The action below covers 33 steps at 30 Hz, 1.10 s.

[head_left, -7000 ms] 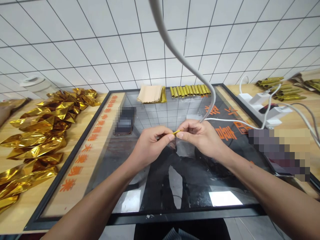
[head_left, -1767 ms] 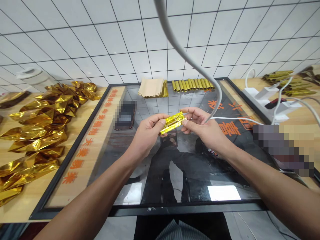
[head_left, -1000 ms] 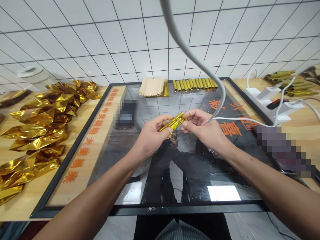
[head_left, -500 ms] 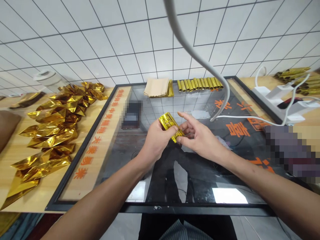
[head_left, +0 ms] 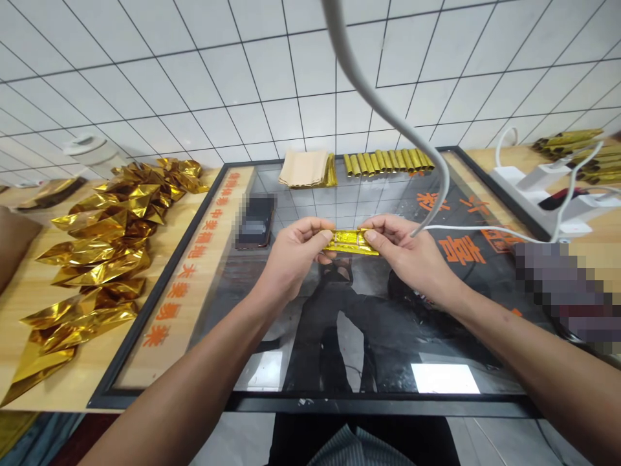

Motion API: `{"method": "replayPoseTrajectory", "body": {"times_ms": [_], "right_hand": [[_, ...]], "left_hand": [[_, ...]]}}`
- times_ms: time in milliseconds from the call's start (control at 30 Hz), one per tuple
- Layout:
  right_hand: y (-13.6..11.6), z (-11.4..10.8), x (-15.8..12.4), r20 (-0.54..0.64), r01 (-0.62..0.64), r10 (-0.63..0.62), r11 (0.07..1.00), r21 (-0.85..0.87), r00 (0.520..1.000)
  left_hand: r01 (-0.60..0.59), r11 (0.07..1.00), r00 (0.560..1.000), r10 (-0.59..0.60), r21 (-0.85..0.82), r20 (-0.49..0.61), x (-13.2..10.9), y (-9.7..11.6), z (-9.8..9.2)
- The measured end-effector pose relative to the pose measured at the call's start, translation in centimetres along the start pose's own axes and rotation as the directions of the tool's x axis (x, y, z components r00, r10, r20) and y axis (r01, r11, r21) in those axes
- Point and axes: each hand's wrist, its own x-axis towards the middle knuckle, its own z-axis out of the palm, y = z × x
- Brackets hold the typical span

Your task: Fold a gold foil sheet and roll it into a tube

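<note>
Between my two hands, above the glass tabletop (head_left: 272, 304), a sheet of gold foil paper (head_left: 347, 241) is held level, curled into a narrow roll. My left hand (head_left: 299, 254) pinches its left end with thumb on top and fingers behind. On the other end, my right hand (head_left: 398, 249) grips in the same way. Behind the hands lies a stack of tan paper sheets (head_left: 303, 168) with gold undersides. To its right a row of finished-looking gold paper rolls (head_left: 388, 162) lies side by side.
Folded gold foil pieces (head_left: 101, 252) spread over the wooden table at left. A phone (head_left: 255, 221) lies on the glass. At right are a white power strip (head_left: 538, 194), more gold rolls (head_left: 572, 152) and a blurred-out object (head_left: 567, 291). A thick grey cable (head_left: 378, 100) hangs in front.
The gold paper has turned from slanted to level and looks narrower. My right hand has moved from loosely beside it to gripping its right end; my left hand has shifted slightly left.
</note>
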Motion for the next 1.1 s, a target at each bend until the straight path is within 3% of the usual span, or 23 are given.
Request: {"method": "replayPoseTrajectory", "body": {"times_ms": [200,433,667,1100], "right_hand": [[0.6,-0.5,0.2,-0.06,-0.004,0.004,1.0,0.008,0.998],[-0.3,-0.8,0.2,-0.147,0.138,-0.166,0.973,-0.184,0.975],[0.2,-0.3,0.4,-0.083,-0.012,0.018,0.997,0.075,0.996],[1.2,-0.5,0.7,-0.063,0.008,-0.004,0.998,0.061,0.998]], "left_hand": [[-0.066,0.997,0.998,0.065,0.027,0.018,0.4,-0.5,-0.2],[-0.239,0.963,0.967,0.247,0.122,-0.056,0.5,-0.2,-0.4],[-0.289,0.946,0.953,0.299,0.148,-0.054,0.3,-0.2,-0.4],[-0.301,0.948,0.951,0.307,0.104,-0.047,0.3,-0.1,-0.4]]}}
